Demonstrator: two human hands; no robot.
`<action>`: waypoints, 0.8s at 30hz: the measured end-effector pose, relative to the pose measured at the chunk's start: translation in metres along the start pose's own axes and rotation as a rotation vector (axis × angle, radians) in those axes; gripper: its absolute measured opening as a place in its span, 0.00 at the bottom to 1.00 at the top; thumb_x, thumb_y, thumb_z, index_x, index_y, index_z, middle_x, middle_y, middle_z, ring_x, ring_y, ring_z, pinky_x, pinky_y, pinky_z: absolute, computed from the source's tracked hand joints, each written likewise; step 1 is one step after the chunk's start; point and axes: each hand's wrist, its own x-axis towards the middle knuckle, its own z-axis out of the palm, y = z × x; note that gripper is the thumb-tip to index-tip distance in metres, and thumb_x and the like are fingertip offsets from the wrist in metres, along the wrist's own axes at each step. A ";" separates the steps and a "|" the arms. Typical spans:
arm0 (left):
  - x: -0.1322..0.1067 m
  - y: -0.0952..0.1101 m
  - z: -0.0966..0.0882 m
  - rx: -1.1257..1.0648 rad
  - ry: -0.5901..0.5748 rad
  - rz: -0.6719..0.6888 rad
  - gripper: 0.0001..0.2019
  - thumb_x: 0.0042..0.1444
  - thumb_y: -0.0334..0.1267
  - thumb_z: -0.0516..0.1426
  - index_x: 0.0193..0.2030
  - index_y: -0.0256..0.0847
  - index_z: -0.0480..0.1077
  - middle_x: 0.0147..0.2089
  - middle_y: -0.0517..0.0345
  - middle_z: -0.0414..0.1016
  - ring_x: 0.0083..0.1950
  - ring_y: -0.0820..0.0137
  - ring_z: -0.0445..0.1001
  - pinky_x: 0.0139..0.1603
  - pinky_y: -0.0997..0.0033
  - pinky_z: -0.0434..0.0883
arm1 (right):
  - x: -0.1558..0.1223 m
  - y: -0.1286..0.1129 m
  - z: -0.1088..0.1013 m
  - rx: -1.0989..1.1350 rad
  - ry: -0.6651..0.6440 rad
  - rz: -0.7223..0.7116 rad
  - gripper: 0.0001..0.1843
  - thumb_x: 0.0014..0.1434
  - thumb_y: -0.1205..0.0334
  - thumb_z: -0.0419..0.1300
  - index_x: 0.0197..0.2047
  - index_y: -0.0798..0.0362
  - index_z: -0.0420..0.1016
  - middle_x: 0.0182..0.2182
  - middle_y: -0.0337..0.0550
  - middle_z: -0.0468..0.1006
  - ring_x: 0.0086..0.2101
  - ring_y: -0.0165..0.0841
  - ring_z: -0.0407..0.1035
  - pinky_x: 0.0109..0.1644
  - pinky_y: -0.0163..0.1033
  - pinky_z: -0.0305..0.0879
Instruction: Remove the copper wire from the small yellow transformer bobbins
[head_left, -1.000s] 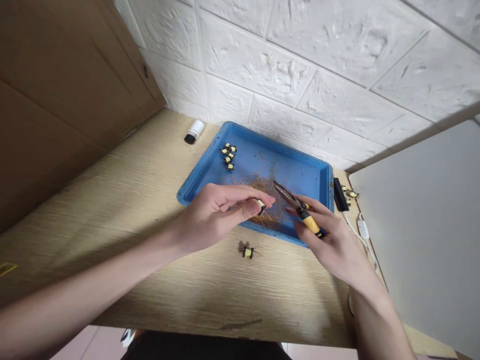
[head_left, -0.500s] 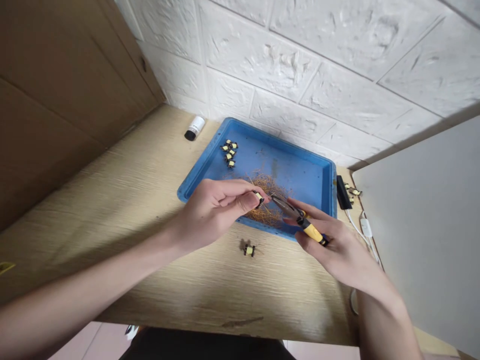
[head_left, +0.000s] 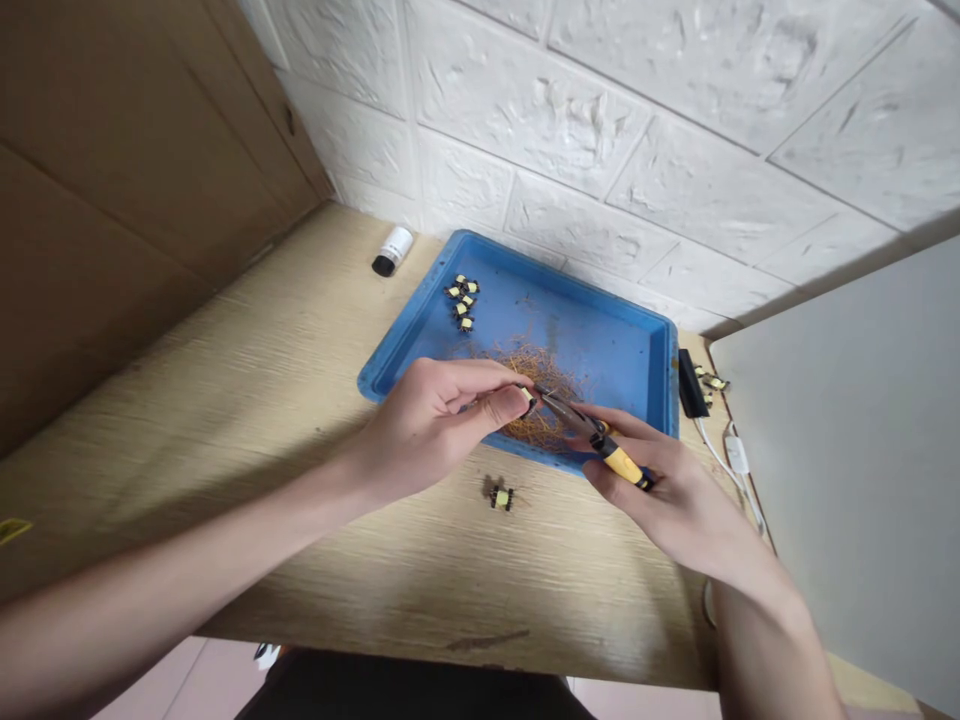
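Between the thumb and fingers of my left hand (head_left: 442, 425) is a small transformer (head_left: 527, 396) with yellow tape and a black frame, mostly covered by the thumb. My right hand (head_left: 667, 490) grips yellow-and-black handled pliers (head_left: 574, 418), whose jaws meet the transformer at my left fingertips. Under both hands lies a heap of copper-coloured wire clippings (head_left: 536, 360) in a blue tray (head_left: 600, 310). Another small transformer (head_left: 502, 498) with thin wire ends rests on the table in front of the tray.
Several like transformers (head_left: 463, 303) cluster in the tray's far left corner. A white bottle with a black cap (head_left: 392, 250) lies left of the tray. To the right are a black box (head_left: 691, 384), a white cable (head_left: 737, 455) and more transformers (head_left: 712, 380). A white brick-patterned wall (head_left: 600, 150) stands behind.
My left hand has shifted slightly right, bringing the transformer up against the plier jaws. The right hand keeps its grip. The whole view has moved a little.
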 end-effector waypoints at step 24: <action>0.001 -0.001 -0.002 -0.117 0.086 -0.044 0.07 0.67 0.36 0.65 0.42 0.48 0.88 0.49 0.59 0.90 0.52 0.68 0.86 0.55 0.76 0.81 | 0.006 0.021 -0.010 -0.113 0.428 0.039 0.13 0.69 0.54 0.66 0.33 0.48 0.84 0.50 0.43 0.86 0.49 0.40 0.81 0.51 0.42 0.73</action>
